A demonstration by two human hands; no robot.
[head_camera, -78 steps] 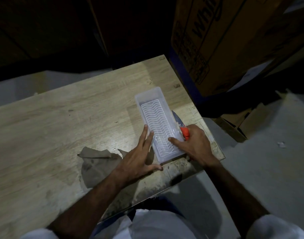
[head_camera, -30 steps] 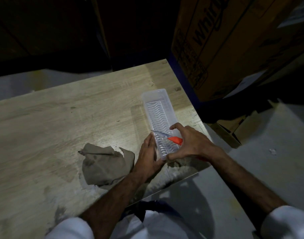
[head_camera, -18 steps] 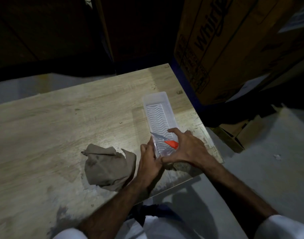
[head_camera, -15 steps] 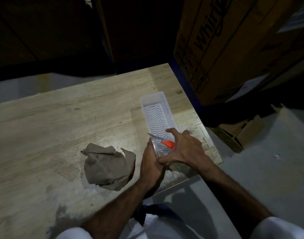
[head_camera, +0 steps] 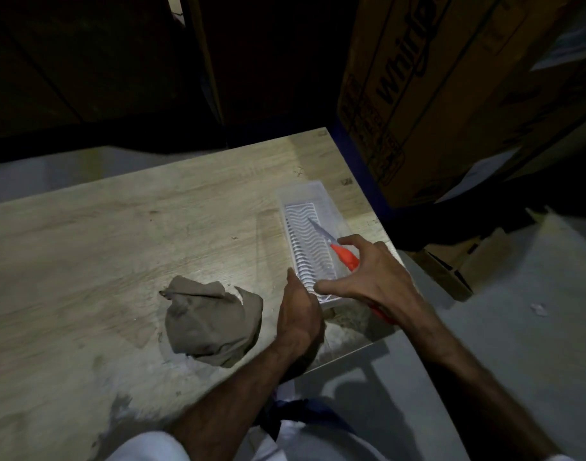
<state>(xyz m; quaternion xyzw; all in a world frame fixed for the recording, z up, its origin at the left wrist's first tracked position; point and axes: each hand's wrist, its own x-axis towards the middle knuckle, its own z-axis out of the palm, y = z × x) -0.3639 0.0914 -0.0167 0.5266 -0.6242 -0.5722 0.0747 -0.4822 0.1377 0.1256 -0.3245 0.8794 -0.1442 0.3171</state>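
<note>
Head view shows a wooden table (head_camera: 118, 244) in weak light. A clear plastic tray (head_camera: 324, 197) with a wavy ribbed floor lies along the right edge of the table, and its near end is close to the near right corner. Inside it lies a knife (head_camera: 343, 256) with an orange handle, the blade pointing to the far left. The left hand (head_camera: 298, 314) holds the near left corner of the tray, with the thumb along its left wall. The right hand (head_camera: 374, 281) is over the near end of the tray, thumb and first finger spread apart above the handle. I cannot tell if its other fingers hold the knife. A crumpled grey cloth (head_camera: 211, 324) lies just left of the left hand, near the near edge.
</note>
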